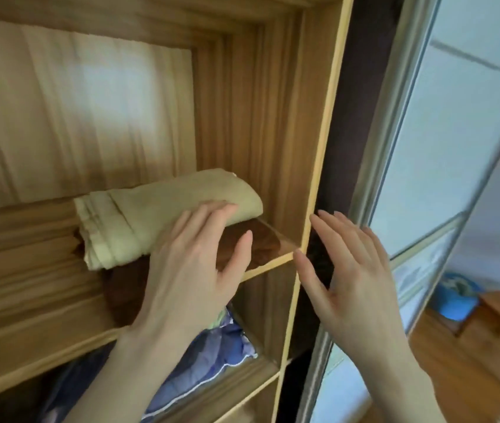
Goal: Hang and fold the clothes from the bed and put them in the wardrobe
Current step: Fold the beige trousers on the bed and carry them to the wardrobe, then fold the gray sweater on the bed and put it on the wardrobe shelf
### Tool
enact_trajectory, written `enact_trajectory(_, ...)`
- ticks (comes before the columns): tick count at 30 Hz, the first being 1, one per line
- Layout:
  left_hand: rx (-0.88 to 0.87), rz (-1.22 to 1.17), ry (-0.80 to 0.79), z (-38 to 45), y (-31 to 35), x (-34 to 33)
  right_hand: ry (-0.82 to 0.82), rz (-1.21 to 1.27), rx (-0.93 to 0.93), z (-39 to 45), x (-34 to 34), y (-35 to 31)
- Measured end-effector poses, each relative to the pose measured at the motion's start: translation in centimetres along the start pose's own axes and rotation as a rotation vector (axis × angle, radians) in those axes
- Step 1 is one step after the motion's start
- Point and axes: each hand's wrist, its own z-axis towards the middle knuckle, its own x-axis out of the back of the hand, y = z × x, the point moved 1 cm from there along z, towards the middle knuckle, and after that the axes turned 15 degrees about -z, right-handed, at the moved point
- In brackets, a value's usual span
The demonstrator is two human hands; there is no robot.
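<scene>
The left hand (pixel 193 267) is spread, its straight fingertips resting against the right end of a folded pale-green cloth (pixel 163 215), gripping nothing. The right hand (pixel 349 270) is also spread and empty, held in the air just right of the wardrobe (pixel 322 148) side panel. The cloth lies on the wooden shelf (pixel 29 285) inside the wardrobe. On the shelf below lies blue patterned bedding (pixel 212 355). A sliding door (pixel 456 148) stands at the right.

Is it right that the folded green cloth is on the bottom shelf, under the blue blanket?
Not quite. The head view shows the folded green cloth on the shelf above the blue blanket, not under it. The left hand touches the cloth with straight fingers.
</scene>
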Motion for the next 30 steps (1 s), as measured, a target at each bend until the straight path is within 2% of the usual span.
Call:
enact_trajectory(9, -0.200, -0.344, -0.143, -1.3, 6.1, -12.3, -0.043, -0.366, -0.262, -7.8, 4.5, 9.7)
enact_trajectory(20, -0.383, -0.468, -0.226, 0.9, 12.6, -28.7, -0.101, -0.672, -0.487, -11.1, 8.5, 22.5)
enact_trajectory(30, -0.381, -0.500, -0.279, 4.9, 18.3, -41.3, -0.083, -0.731, -0.597, -11.5, 7.7, 35.9)
